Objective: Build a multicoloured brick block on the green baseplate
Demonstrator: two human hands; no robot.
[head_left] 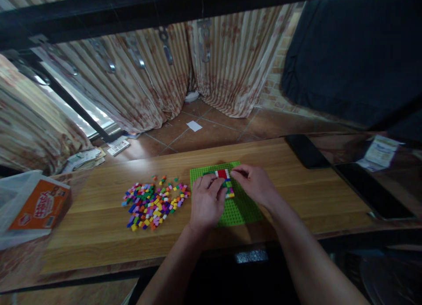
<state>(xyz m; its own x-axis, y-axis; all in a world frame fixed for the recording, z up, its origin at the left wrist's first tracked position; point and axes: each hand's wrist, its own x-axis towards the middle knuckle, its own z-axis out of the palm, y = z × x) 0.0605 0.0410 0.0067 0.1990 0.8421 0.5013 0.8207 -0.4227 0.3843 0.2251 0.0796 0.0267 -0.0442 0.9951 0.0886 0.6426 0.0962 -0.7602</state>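
A green studded baseplate (239, 212) lies on the wooden board. Near its middle stands a low block of toy bricks (223, 174) in red, white, blue, green and yellow. My left hand (206, 199) is over the plate's left part, its fingers bent and closed at the block's left side; they cover part of it, and anything between the fingertips is hidden. At the block's right edge is my right hand (255, 182), thumb and fingers pinched together; what they hold, if anything, is too small to make out. Loose bricks (153, 206) of many colours lie heaped left of the plate.
The wooden board (99, 248) spans the table. Two dark phone-like or tablet-like slabs, one black slab (306, 151) and one larger slab (372, 190), lie at the right near a plastic packet (380, 151). A clear tub with an orange label (38, 204) stands far left.
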